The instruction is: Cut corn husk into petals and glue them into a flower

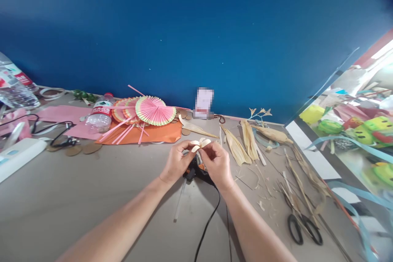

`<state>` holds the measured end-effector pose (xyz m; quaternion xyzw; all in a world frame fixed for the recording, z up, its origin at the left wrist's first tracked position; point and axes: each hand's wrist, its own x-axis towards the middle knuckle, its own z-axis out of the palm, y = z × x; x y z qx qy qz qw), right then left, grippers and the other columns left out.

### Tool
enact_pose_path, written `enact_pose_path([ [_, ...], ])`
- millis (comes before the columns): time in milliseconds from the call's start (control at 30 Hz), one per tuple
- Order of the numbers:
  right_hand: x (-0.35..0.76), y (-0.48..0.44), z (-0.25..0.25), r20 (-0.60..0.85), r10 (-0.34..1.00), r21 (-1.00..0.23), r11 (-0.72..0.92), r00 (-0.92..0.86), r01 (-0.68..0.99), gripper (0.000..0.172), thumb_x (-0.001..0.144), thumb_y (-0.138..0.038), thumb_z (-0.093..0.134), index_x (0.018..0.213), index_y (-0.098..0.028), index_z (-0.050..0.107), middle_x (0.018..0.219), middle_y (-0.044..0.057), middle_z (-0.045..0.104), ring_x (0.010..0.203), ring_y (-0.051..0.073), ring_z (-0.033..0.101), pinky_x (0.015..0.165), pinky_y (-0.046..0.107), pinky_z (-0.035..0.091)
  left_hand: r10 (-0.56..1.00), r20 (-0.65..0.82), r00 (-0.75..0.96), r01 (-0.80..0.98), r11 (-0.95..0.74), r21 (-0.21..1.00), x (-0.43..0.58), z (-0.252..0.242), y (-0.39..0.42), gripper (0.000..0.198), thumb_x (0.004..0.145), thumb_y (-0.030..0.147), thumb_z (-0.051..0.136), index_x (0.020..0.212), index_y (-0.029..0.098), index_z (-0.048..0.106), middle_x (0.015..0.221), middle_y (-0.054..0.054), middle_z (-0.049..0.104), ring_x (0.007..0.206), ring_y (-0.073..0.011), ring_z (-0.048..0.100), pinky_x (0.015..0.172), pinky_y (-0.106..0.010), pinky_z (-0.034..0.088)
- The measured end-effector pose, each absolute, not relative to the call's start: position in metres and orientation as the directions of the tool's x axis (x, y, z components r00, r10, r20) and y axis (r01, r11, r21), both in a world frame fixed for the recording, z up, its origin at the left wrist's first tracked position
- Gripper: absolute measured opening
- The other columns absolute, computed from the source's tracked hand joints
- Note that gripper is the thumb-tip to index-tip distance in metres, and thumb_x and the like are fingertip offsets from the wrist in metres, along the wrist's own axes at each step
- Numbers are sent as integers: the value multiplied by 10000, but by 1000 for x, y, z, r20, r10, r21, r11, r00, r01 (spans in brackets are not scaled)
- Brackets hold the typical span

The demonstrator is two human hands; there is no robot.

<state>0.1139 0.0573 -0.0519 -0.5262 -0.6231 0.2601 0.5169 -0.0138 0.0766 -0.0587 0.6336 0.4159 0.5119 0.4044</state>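
Observation:
Between my two hands, above the middle of the table, is a small cream-coloured flower (pixel 201 143) with curled petals, apparently made of dried husk. My left hand (pixel 178 160) pinches its left side between thumb and fingers. From the other side my right hand (pixel 218 161) grips it, fingers closed. Underneath, partly hidden by the hands, lies a black glue gun (pixel 192 171) with orange parts; a clear glue stick (pixel 179 202) sticks out towards me. Just beyond my right hand are dried corn husks (pixel 236 145) on the table.
Black-handled scissors (pixel 295 217) lie at right among thin stems and husk scraps. Pink paper fans (pixel 156 110) rest on orange paper (pixel 168 133) beside a plastic bottle (pixel 100 114). A white power strip (pixel 21 155) is at left. The blue wall (pixel 196 37) closes the back.

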Motion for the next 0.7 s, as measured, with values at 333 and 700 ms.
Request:
enact_pose_path([
  [333, 115, 57, -51, 385, 921, -868, 343, 51, 360, 56, 731, -205, 517, 678, -191, 530, 600, -19, 491, 487, 94, 425, 473, 221, 357, 955, 226, 191, -71, -217, 974, -17, -61, 80, 204, 694, 311, 606, 773, 127, 647, 714, -45, 616, 678, -151, 554, 663, -258, 444],
  [700, 118, 59, -50, 307, 951, -936, 310, -47, 167, 109, 723, -274, 558, 673, -189, 512, 577, -32, 462, 485, 91, 417, 462, 213, 350, 923, 261, 284, -86, -246, 965, -25, -49, 85, 170, 687, 292, 622, 621, 137, 643, 652, -16, 589, 636, -120, 509, 640, -235, 408],
])
